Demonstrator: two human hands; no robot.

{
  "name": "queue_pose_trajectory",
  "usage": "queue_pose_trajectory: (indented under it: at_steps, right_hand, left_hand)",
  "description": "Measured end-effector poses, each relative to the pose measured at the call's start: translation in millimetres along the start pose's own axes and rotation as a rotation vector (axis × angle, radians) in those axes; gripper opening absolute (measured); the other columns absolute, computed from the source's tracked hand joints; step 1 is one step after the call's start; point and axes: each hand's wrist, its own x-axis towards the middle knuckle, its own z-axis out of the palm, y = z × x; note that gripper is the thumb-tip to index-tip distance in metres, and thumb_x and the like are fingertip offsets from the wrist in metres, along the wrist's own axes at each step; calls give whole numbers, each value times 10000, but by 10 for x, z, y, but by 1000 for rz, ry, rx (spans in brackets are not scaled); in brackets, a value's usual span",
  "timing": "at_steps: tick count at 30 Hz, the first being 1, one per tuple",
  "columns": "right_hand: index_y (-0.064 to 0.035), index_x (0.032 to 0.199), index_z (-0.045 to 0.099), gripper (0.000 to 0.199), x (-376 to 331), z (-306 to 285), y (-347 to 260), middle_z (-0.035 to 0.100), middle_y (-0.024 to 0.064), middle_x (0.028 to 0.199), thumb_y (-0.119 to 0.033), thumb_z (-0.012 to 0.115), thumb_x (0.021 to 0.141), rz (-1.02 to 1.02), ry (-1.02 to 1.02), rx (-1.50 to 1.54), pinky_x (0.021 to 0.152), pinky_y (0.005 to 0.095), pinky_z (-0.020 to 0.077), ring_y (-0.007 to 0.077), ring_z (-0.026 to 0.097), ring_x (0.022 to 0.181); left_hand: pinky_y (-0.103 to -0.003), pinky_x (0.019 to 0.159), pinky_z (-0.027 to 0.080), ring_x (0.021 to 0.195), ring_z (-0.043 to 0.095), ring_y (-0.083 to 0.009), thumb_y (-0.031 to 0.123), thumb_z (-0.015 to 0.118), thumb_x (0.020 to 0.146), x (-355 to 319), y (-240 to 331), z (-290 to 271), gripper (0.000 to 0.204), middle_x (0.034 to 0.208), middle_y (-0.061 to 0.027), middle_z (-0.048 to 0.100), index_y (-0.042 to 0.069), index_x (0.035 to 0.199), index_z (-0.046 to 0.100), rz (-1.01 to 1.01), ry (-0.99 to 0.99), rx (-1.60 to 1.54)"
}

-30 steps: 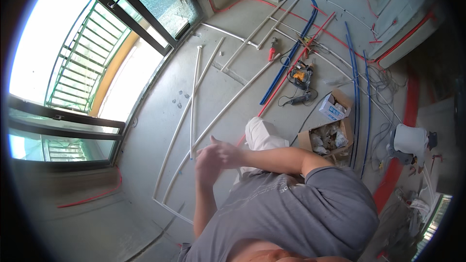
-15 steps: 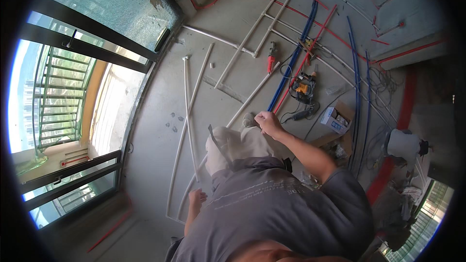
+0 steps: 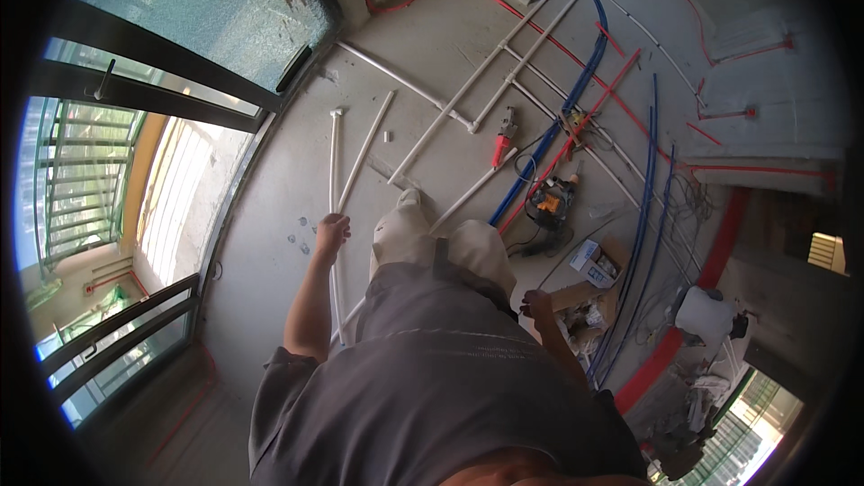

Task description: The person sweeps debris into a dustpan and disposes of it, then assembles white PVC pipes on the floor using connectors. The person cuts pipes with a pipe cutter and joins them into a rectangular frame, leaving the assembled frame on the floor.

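Looks to me like the white pipe (image 3: 335,162), on the floor (image 3: 279,180) around your 11 o'clock, would be light, fairly stiff and maybe a bit slick, so grab it mid-length or it'll probably whip about. Your left hand's (image 3: 333,229) out at 10, fingers curled, can't tell if fully closed. Right hand's (image 3: 536,305) low at 4, near the open carton (image 3: 571,293), grip unclear too.

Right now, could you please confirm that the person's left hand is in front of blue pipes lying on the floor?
Not quite: in the head view, the pipes behind the left hand are white, though they do lie on the floor.
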Motion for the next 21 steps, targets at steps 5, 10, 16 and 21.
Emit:
queue_pose_trajectory:
  at_steps: [5, 10, 16, 21]
  right_hand:
    - [-2, 1105, 639, 180, 30, -139, -57, 674, 106, 888, -122, 576, 985, 38, -208, -79, 538, 316, 532, 220, 703, 730]
    - [25, 1223, 640, 279, 413, -255, -834, 681, 105, 915, -113, 560, 994, -26, -234, -233, 599, 312, 538, 199, 697, 789]
    - [8, 1219, 649, 289, 1065, -748, -1719, 686, 95, 821, -149, 601, 981, -83, -150, -276, 570, 326, 525, 217, 698, 703]
    - [16, 1124, 682, 250, 1496, -966, -2097, 654, 74, 730, -157, 633, 950, -125, -44, -408, 545, 319, 506, 218, 664, 588]
  left_hand:
    - [-294, 589, 492, 662, 642, -139, 185, 659, 907, 219, 495, 115, 212, 779, -46, 658, -1, 1002, 697, 10, 38, -9]
    - [-325, 558, 481, 634, 627, -160, 203, 679, 900, -95, 178, 475, 202, 747, -59, 646, 2, 901, 690, -146, 93, -1]
    - [-328, 544, 500, 596, 645, -156, 235, 729, 872, -1042, -483, 959, 290, 674, -89, 674, 15, 689, 682, -350, 26, 202]
    - [-307, 500, 451, 578, 608, -150, 217, 707, 885, -1496, -802, 1115, 232, 686, -55, 639, 13, 777, 686, -461, 84, 64]
